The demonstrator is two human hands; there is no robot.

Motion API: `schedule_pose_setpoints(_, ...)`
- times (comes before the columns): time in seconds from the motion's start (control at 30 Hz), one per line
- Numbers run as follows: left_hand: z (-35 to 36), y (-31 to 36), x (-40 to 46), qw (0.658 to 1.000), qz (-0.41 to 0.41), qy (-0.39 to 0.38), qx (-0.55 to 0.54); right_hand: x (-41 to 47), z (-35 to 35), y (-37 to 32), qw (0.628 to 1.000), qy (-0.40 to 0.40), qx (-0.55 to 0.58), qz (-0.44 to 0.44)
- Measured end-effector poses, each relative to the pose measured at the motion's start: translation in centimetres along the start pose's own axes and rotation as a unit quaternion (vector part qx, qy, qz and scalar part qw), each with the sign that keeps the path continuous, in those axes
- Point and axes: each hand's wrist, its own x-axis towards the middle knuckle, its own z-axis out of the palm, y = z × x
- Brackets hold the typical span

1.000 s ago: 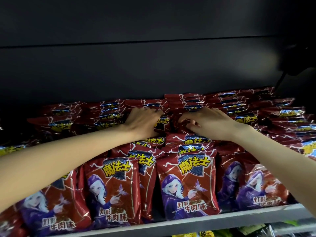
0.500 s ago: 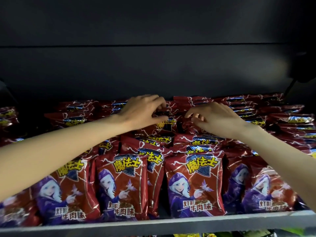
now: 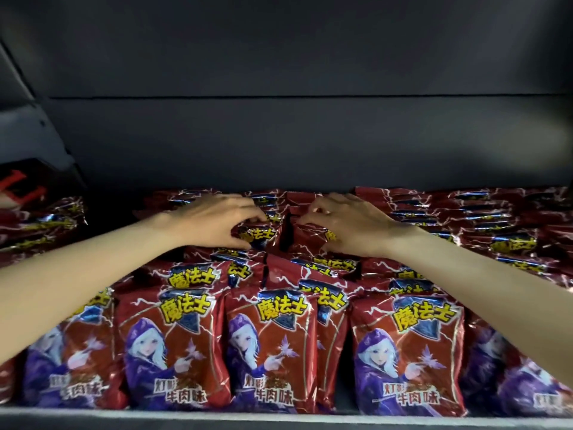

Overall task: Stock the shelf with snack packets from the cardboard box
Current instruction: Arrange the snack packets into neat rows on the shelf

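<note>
Hands among glossy foil packets
Left hand (image 3: 214, 221) and right hand (image 3: 347, 226) pinch crinkled red snack packets (image 3: 263, 237) on the shelf (image 3: 279, 422).

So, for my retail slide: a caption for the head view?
Both hands, left and right, grip red snack packets deep on a stocked shelf.
</note>
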Motion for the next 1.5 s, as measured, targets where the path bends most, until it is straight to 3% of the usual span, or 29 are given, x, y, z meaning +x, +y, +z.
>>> schedule_pose_setpoints(0.3, 0.7, 2.2, 2.2, 0.996, -0.036, -0.022, 0.084, -0.4, 0.5, 0.0, 0.998, -0.028, 0.016, 0.05)
schedule_pose_setpoints(0.47, 1.2, 2.3, 2.2, 0.996, -0.057, 0.053, 0.034, -1.1, 0.3, -0.2, 0.994, -0.067, 0.032, 0.077)
schedule_pose_setpoints(0.67, 1.9, 2.9, 2.7, 0.989, -0.049, 0.094, 0.104, -1.4, -0.2, 0.0, 0.992, -0.079, 0.051, 0.085)
schedule_pose_setpoints(0.87, 1.6, 1.8, 1.5, 0.992, -0.068, 0.104, -0.028, -1.5, -0.1, -0.2, 0.993, -0.066, 0.047, 0.086)
schedule_pose_setpoints(1.03, 1.4, 1.6, 1.4, 0.993, -0.093, 0.069, 0.036, -1.5, 0.0, -0.3, 0.994, -0.004, 0.09, 0.066)
schedule_pose_setpoints(1.13, 1.7, 1.6, 2.0, 0.992, -0.094, 0.057, 0.059, -1.1, 0.2, -0.4, 0.996, -0.029, 0.066, 0.05)
schedule_pose_setpoints(1.43, 2.6, 1.3, 1.8, 0.991, -0.055, 0.122, 0.006, -0.4, 0.2, -0.7, 0.993, -0.069, 0.072, 0.059)
schedule_pose_setpoints(1.5, 2.0, 1.0, 1.6, 0.99, -0.051, 0.123, -0.047, -0.5, 0.3, -0.7, 0.994, -0.066, 0.07, 0.059)
